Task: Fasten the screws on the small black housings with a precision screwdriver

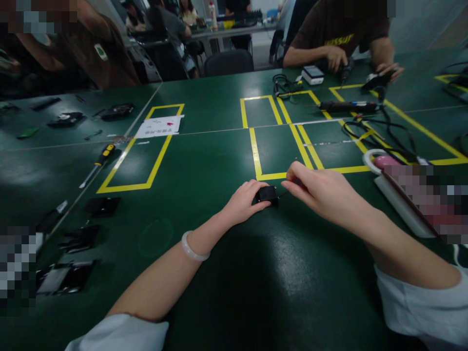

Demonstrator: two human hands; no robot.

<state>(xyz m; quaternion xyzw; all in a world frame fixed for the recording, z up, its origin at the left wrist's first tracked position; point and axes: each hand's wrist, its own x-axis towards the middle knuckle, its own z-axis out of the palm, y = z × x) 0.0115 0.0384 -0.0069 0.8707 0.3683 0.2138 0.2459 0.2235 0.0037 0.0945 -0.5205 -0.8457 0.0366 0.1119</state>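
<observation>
Head view: pale cloth sleeves (pixel 417 302) lie nearest, over a smooth, glossy green bench (pixel 234 292); a rounded, milky bangle (pixel 193 248) rings the left wrist. At centre, a small black, box-shaped block (pixel 268 194) sits at the fingertips of the left hand (pixel 244 201), gripped between thumb and fingers. To its right, the right hand (pixel 310 190) pinches a thin dark shaft (pixel 283 194) directed at the block; whether the two touch cannot be told. Bench surface extends toward the viewer between the forearms, and leftward to flat black parts (pixel 102 206); a pale, thick-edged case (pixel 398 207) lies beyond the right forearm. Just past the hands runs a straight edge of yellow tape (pixel 274 176). Farther left are a yellow-and-black-handled screwdriver (pixel 106 155) and a flat white sheet (pixel 160 126); farther right, a slender, cylindrical black tool (pixel 347 106). Across the bench, a co-worker's hand (pixel 336 59) shows.
</observation>
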